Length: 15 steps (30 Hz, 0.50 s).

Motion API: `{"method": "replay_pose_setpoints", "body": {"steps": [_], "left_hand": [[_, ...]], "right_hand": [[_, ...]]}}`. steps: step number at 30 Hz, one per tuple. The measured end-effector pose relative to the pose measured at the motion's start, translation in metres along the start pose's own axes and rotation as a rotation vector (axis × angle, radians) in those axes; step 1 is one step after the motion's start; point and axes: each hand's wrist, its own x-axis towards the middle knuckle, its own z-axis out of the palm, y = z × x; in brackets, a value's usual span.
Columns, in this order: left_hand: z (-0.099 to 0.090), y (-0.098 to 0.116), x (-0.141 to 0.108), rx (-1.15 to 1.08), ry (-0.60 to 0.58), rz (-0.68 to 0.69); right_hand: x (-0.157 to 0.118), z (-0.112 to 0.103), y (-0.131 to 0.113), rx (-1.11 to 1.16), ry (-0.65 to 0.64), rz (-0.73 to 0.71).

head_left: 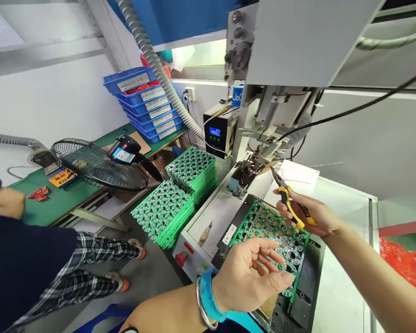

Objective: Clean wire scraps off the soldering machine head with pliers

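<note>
My right hand (310, 210) is closed around a pair of needle-nose pliers (287, 203) with yellow and black handles. The jaws point up toward the machine head (263, 157), near its lower parts; whether they grip anything is too small to tell. My left hand (249, 277) hovers with fingers apart and slightly curled, holding nothing, in front of a green circuit board panel (273, 222) with round cut-outs. That panel lies in a black fixture (301, 300) under the machine, partly hidden by my left hand.
Tall stacks of green board panels (166, 208) stand left of the machine. A small cutter-like tool (205, 234) and a red button (180, 259) are on the machine base. A black fan (100, 164), blue bins (149, 106) and a controller (215, 134) stand behind. Another person (27, 263) is at left.
</note>
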Motion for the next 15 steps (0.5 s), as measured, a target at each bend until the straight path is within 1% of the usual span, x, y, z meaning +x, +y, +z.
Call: {"method": "replay_pose_setpoints", "body": {"steps": [4, 7, 13, 15], "left_hand": [[-0.006, 0.001, 0.002, -0.022, -0.005, 0.002], [-0.015, 0.003, 0.002, -0.051, -0.003, 0.038], [-0.043, 0.004, -0.001, -0.093, -0.036, 0.094], [-0.054, 0.003, -0.002, -0.104, -0.05, 0.101]], "right_hand": [[-0.005, -0.008, -0.016, -0.301, 0.078, 0.027], [-0.01, -0.011, -0.024, -0.511, 0.152, 0.051], [-0.013, -0.017, -0.037, -0.965, 0.337, 0.029], [-0.012, -0.021, -0.042, -1.121, 0.373, 0.042]]}}
